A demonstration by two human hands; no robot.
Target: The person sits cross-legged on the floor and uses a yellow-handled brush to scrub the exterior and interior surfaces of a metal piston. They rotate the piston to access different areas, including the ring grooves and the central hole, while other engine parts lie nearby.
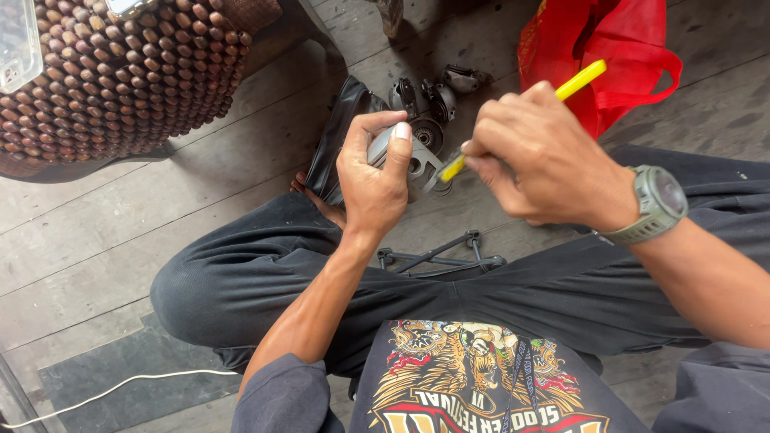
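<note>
Grey metal part (413, 160) clasped in left hand (370, 180), right hand (536, 160) gripping yellow-handled tool (513, 120) at it; other loose parts (429, 100) lie unfitted on floor (96, 232)

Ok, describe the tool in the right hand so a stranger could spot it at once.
Start at the red bag on the plank floor, top right. Just below it the right hand, with a grey watch on its wrist, grips a thin yellow-handled tool. It is the only bright yellow thing among the dark metal parts, and it points at the grey metal part in the left hand.
</note>
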